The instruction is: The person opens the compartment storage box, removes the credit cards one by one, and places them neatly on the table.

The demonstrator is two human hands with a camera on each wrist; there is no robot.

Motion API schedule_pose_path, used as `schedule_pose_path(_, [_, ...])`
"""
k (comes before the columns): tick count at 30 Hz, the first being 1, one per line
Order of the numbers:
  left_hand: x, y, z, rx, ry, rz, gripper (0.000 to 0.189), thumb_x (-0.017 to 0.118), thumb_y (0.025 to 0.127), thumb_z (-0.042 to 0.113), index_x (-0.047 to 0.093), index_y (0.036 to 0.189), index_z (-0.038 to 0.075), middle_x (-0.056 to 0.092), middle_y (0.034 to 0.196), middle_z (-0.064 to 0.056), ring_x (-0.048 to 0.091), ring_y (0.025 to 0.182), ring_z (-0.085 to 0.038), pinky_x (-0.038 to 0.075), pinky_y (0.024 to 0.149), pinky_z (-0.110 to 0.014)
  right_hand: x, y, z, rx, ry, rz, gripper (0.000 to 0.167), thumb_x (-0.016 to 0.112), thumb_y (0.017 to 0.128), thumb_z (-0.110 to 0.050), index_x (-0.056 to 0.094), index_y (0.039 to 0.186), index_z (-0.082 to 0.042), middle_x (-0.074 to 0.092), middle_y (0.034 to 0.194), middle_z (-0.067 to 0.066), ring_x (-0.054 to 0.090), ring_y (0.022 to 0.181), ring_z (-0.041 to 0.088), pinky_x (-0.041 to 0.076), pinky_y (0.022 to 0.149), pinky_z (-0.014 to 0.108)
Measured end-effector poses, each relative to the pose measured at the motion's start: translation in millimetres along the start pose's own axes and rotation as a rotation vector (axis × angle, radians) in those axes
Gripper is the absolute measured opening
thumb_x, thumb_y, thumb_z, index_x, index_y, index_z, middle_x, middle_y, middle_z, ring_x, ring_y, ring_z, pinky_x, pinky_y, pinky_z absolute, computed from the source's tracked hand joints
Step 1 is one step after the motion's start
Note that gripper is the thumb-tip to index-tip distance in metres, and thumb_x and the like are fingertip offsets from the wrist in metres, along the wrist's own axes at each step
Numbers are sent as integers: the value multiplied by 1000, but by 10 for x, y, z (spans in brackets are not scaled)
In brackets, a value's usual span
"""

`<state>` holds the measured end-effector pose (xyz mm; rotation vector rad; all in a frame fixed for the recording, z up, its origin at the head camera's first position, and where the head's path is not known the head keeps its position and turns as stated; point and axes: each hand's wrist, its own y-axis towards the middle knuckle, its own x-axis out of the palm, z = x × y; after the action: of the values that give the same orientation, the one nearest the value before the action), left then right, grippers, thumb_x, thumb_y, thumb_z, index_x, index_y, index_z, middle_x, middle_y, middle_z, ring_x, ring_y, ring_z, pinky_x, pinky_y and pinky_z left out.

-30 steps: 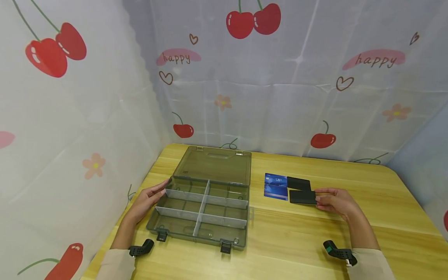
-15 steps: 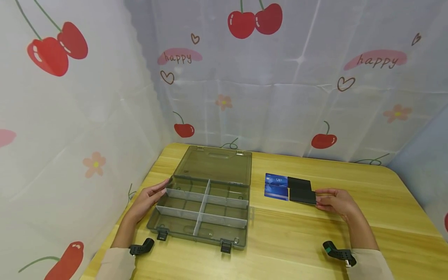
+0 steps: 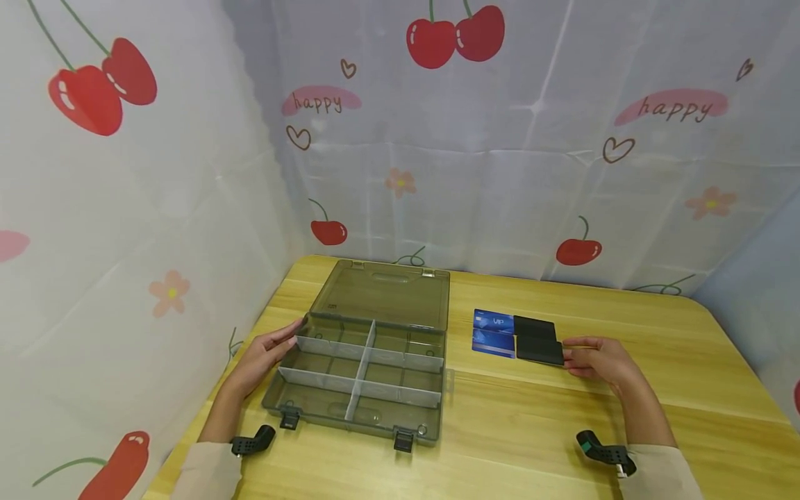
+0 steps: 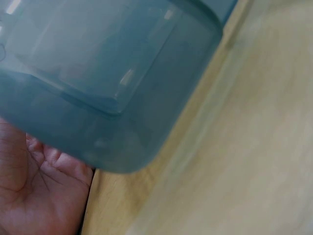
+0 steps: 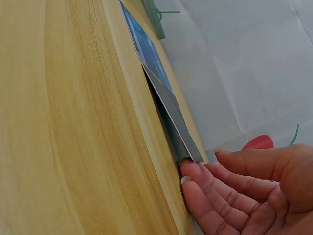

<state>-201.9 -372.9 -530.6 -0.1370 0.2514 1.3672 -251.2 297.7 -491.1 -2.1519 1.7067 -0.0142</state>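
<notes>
A smoky translucent compartment box lies on the table with its lid folded back. Against its left wall rests my left hand, fingers extended along the side; the box hides part of them in the left wrist view. My right hand pinches the right end of a black card. In the right wrist view this card slants up from the table, fingertips under its raised edge and the thumb right beside it. Another black card and two blue cards lie beside it.
Grey dividers split the box into several compartments. Two black latches hang from its front edge. The wooden table ends at a cherry-printed curtain at the back and left.
The view has shifted very slightly. The black card's far edge now lies closer to the other black card. Both hands stay in nearly the same places.
</notes>
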Motion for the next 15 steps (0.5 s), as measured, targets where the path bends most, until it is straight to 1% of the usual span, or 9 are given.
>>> schedule_pose_path(4, [-3, -6, -10, 3, -10, -5, 54, 55, 107, 28, 41, 157, 12, 33, 163, -6, 19, 152, -30, 36, 103, -11, -1, -5, -13, -4, -5, -6, 50, 56, 103, -4, 39, 142, 23, 73, 109, 13, 74, 84, 18, 60, 77, 33])
schedule_pose_path(8, [-5, -5, -13, 9, -23, -11, 55, 55, 107, 27, 40, 157, 10, 33, 163, -7, 18, 152, -30, 36, 104, -12, 5, -24, -30, -4, -32, -5, 50, 56, 103, -5, 39, 141, 23, 72, 111, 17, 74, 85, 17, 60, 77, 33])
schedule_pose_path(15, [-13, 3, -21, 18, -12, -12, 53, 54, 107, 27, 41, 157, 11, 33, 163, -6, 19, 152, -30, 36, 104, -12, 21, -24, -40, 1, -24, 1, 50, 56, 103, -5, 40, 141, 23, 73, 110, 14, 74, 85, 17, 60, 77, 32])
